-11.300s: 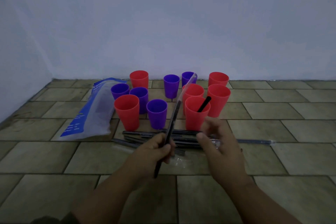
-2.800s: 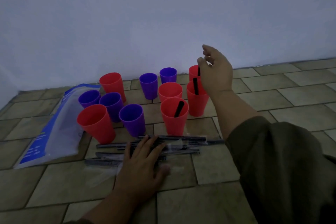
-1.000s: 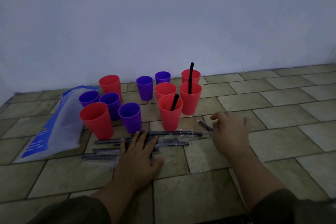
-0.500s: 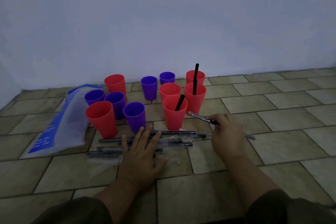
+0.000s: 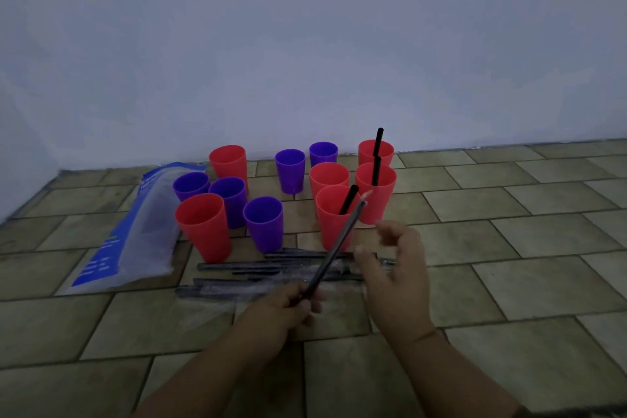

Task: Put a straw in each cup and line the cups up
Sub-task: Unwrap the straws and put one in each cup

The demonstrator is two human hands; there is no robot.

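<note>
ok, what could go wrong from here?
The wrapped straw in the left hand points at the front red cup; a swing while unwrapping could tip it, and the cups stand packed together.
The loose straws lie right before the cups and may snag them when lined up.

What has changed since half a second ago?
The left hand lifted off the straw pile and now grips the wrapped straw, raised toward the cups. The right hand let that straw go and is open beside it. Cups and their three black straws stayed.
</note>
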